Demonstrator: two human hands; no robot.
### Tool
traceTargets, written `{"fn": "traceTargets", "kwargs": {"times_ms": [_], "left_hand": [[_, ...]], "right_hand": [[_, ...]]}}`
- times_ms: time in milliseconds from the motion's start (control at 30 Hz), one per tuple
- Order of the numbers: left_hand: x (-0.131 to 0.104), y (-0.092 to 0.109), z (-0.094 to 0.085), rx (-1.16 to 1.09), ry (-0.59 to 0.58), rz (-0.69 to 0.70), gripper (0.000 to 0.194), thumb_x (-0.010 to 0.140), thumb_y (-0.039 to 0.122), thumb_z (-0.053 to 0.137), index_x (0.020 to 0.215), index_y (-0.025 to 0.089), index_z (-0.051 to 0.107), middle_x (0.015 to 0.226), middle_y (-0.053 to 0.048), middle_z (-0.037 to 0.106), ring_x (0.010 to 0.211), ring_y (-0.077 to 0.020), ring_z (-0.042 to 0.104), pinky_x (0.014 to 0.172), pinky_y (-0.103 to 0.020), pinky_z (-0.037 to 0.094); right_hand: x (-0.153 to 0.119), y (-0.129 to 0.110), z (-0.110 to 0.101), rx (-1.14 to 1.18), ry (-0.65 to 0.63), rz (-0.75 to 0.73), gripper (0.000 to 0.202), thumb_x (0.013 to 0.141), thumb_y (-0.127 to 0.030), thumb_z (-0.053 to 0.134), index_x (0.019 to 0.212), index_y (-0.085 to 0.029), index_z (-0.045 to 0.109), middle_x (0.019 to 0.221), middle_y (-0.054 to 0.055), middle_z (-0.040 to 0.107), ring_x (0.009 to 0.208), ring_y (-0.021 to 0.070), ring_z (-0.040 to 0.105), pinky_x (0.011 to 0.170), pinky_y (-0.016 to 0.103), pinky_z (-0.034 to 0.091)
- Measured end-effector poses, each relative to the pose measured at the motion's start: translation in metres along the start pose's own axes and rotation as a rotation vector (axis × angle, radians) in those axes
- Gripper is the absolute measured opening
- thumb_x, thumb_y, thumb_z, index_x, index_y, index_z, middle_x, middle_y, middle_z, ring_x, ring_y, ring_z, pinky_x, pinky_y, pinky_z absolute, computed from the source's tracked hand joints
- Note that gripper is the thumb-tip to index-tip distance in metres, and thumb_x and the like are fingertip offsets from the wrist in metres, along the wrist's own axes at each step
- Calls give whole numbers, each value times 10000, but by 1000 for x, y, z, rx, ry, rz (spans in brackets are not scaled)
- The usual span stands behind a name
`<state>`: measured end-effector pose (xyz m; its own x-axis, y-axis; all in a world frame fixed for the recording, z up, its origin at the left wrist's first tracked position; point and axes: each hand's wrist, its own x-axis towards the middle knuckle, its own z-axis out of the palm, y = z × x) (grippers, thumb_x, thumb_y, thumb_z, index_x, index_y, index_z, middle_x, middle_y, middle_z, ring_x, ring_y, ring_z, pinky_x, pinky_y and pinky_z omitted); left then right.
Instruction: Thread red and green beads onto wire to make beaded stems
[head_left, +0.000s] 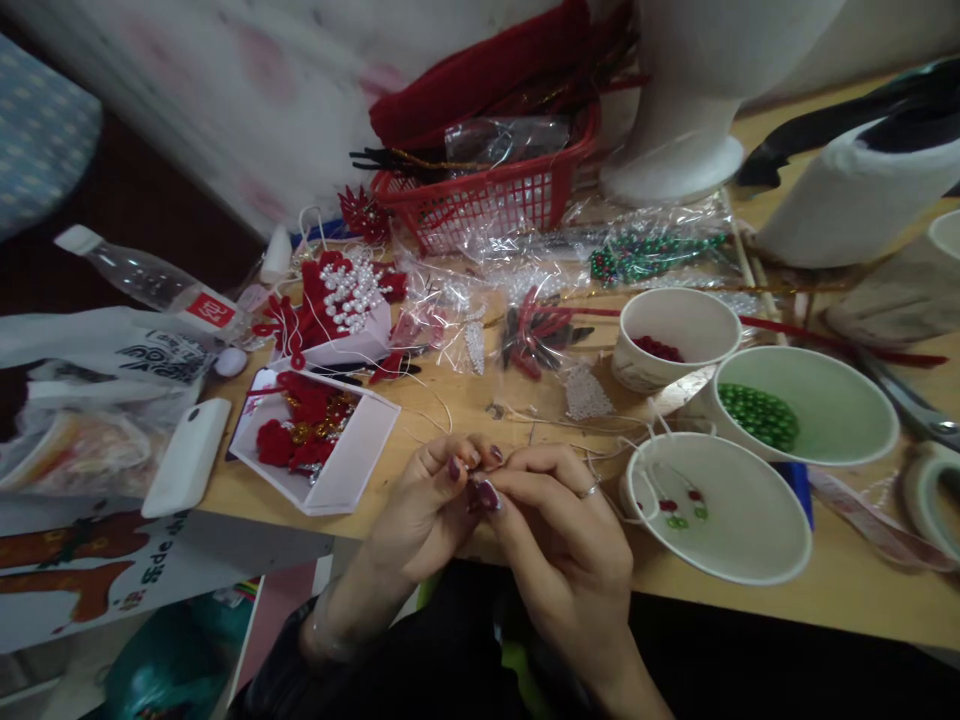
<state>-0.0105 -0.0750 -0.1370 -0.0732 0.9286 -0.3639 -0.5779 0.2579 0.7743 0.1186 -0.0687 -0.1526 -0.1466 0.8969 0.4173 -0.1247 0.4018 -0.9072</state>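
Observation:
My left hand (pixel 420 510) and my right hand (pixel 566 545) meet at the table's front edge, fingertips pinched close together. Whatever sits between them is too small to make out; a thin pale cord (pixel 551 415) runs on the table just beyond. Right of my hands stands a white paper bowl (pixel 739 555) with strung red and green beads (pixel 679 510) in it. Behind it, one bowl (pixel 847 400) holds green beads (pixel 757 415) and another (pixel 679 310) holds dark red beads (pixel 658 348). A white open box (pixel 352 465) with red flower ornaments (pixel 304 425) lies to the left.
A red basket (pixel 487 205) stands at the back among clear plastic bags (pixel 517 260). On the left are a plastic bottle (pixel 150 275) and a white phone-like object (pixel 187 455). Scissors (pixel 911 400), a tape roll (pixel 937 495) and a white cone (pixel 825 195) are on the right.

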Motion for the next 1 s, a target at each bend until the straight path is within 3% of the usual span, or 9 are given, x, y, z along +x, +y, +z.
{"fn": "traceTargets", "kwargs": {"times_ms": [233,500,767,1000], "left_hand": [[-1,2,2,-36,-85,-72,427,556,411,920,628,184,565,793,14,531,690,-85,569,612,-169,545],[0,1,1,64,-78,-10,427,602,466,885,634,186,564,771,4,527,661,-102,562,566,-211,535],[-2,2,4,-145,-85,-103,259,617,303,906,648,169,686,773,21,584,724,-72,589,643,-145,508],[-3,2,6,-169,-82,-115,207,634,289,896,663,164,733,774,13,628,729,-72,604,666,-135,502]], "right_hand": [[2,-1,-1,-31,-11,-15,186,902,-57,606,974,-205,693,919,11,598,872,143,584,754,296,486],[3,-3,-3,-79,-19,-43,156,892,-56,610,946,-180,689,908,17,608,859,141,597,763,300,487],[5,-4,-4,-107,-12,-55,142,889,-60,609,931,-169,689,880,22,614,829,146,600,730,296,491],[6,-4,-4,-104,-2,-55,126,883,-51,612,914,-139,696,871,29,622,826,136,604,733,275,488]]}}
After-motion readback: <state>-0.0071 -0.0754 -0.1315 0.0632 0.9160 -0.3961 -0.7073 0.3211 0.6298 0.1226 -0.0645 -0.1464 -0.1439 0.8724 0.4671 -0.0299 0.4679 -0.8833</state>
